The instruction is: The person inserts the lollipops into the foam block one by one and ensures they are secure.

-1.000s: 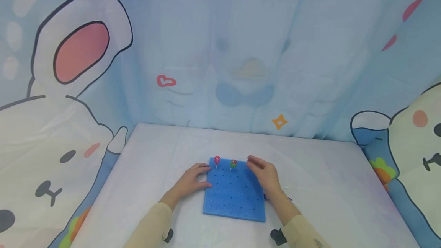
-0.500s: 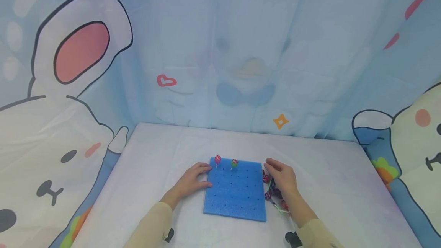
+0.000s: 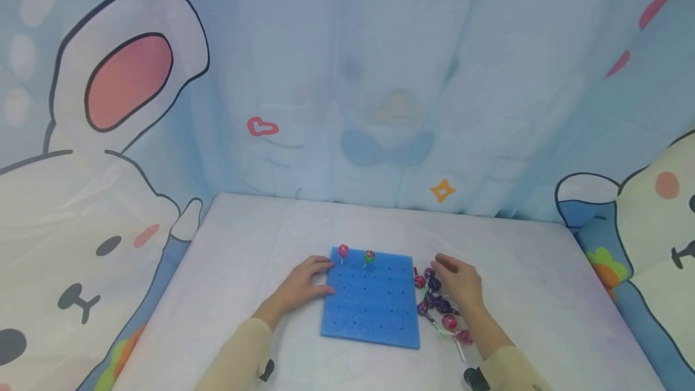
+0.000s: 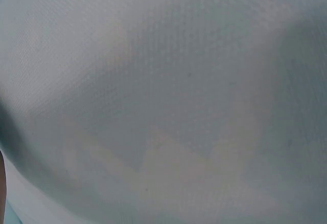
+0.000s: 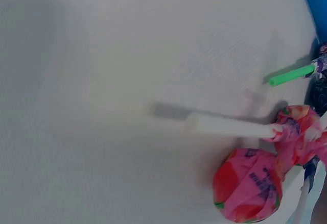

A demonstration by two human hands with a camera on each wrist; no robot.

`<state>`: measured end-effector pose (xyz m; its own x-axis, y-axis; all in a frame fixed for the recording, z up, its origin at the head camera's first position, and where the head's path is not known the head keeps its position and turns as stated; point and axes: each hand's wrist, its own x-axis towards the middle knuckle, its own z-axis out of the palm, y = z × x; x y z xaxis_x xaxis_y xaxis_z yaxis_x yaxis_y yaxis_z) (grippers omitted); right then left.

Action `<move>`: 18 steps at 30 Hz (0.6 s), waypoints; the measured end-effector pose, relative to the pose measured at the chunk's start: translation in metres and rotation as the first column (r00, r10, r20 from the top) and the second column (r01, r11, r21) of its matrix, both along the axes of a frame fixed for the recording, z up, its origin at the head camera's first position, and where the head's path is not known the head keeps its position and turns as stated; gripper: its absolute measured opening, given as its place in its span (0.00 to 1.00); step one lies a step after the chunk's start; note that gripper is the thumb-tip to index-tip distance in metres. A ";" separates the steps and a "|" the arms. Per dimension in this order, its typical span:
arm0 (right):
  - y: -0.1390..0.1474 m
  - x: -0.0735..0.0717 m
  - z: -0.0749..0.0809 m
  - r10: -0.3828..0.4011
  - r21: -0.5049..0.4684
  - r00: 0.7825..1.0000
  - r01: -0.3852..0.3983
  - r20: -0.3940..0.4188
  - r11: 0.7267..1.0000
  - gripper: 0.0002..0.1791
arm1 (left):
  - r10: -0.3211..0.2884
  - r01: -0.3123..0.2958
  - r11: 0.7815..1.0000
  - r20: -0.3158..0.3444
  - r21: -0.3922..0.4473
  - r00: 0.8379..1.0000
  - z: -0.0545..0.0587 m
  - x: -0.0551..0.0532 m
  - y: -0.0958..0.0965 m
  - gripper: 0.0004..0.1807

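Note:
A blue foam board dotted with small holes lies on the table. Along its far edge stand two lollipops, one pink and one green and red, sticks down in the board. My left hand rests at the board's left edge, thumb and fingers spread. To the right of the board is a heap of wrapped lollipops, some dark purple, some red. My right hand is just right of this heap, fingers loosely bent and nothing visible in them. The right wrist view shows a pink-wrapped lollipop up close.
A pale cloth covers the table. Behind it hangs a light blue curtain with cartoon prints. Several loose sticks, including a green one, point out of the heap. The left wrist view is filled mostly by cloth.
My right hand has moved rightward from the board's far right corner to the far side of the lollipop heap, uncovering it. My left hand stays at the board's left edge.

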<state>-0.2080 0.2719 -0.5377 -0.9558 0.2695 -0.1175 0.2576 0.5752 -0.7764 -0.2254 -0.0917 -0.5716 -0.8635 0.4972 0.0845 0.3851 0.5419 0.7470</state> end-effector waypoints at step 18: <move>-0.005 0.000 -0.011 0.060 0.196 0.998 -0.060 0.009 0.979 0.26 | 0.017 -0.017 1.000 0.038 -0.021 0.999 -0.001 -0.001 0.000 0.33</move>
